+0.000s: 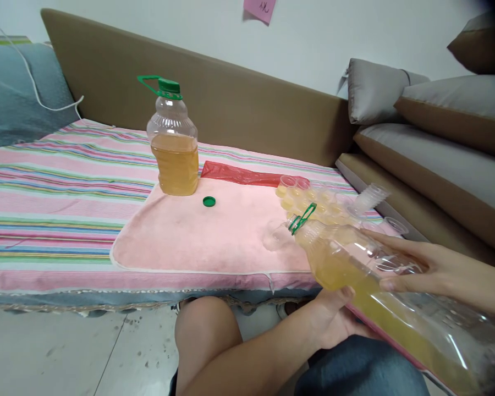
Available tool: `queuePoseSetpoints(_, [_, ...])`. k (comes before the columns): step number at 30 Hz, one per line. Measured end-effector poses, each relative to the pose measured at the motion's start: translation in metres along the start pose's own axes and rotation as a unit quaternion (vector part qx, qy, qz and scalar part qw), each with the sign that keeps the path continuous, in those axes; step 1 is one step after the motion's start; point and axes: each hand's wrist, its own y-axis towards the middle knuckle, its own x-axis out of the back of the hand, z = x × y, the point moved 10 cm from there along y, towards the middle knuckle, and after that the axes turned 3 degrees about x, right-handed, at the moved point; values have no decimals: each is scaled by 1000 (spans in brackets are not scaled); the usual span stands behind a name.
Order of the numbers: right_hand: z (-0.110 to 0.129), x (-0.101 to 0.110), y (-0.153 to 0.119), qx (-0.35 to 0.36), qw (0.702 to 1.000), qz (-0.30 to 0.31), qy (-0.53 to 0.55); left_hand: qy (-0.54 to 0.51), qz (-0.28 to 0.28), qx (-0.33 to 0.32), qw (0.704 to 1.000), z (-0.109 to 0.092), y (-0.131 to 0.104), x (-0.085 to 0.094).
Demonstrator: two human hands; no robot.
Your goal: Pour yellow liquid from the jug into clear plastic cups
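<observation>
A large clear plastic bottle [367, 286] of yellow liquid lies tilted across my lap, its uncapped neck pointing left. Round that neck hangs a green ring handle. From below, my left hand [334, 324] grips the bottle near its middle. My right hand [424, 269] is closed over its upper side. Just under the mouth, a clear plastic cup [274, 237] stands at the edge of the pink cloth; whether liquid is flowing into it I cannot tell. Behind the neck are several clear cups [311, 195] with yellow liquid. A loose green cap [209, 202] rests on the cloth.
A second jug [177, 168] with a green cap and handle stands upright at the left. A red plastic bag [239, 174] lies behind the pink cloth [181, 236]. Stacked clear cups [369, 199] lie tilted at the right, near piled cushions [441, 148].
</observation>
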Motion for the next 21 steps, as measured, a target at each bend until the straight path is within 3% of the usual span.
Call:
queuePoseSetpoints(8, [-5,0,1,-4,1000,10,1,6,13,-15,1000,7,4,8])
queuePoseSetpoints(21, [-8,-2,1,-13,999,30,1,5,-2,-8,1000,0,2,1])
